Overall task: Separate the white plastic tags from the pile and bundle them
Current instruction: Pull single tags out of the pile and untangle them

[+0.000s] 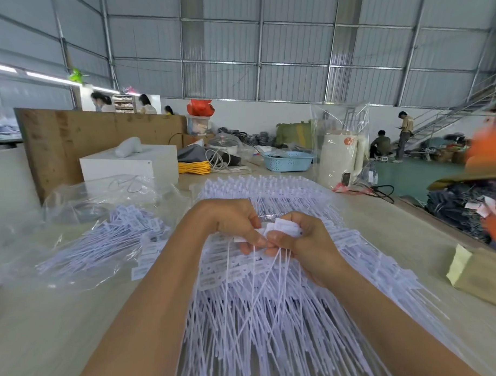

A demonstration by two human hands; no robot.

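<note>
We work at a long pale desk [383,225] inside a metal-walled hall. The largest item on it is the pile of white plastic tags [273,313], fanned out in front of us with the label heads toward the far side and the thin tails pointing at us. To the left lies a clear plastic bag [83,244] holding more tags. A blue basket [288,161] and a yellow cord coil [194,167] stand well behind the pile.

Above the pile's centre, both hands meet. The left hand [237,224] pinches a few label heads between thumb and fingers. The right hand [305,239] has its grip closed round a small bunch of tags [282,229], whose tails hang down onto the pile.

Risks, in our judgement:
- Hanging tails can snag tails in the pile and drag extra tags up.
- A slack pinch can let the bunch splay, so the heads lose alignment before bundling.
- Pulling sideways can scatter the fanned rows.
</note>
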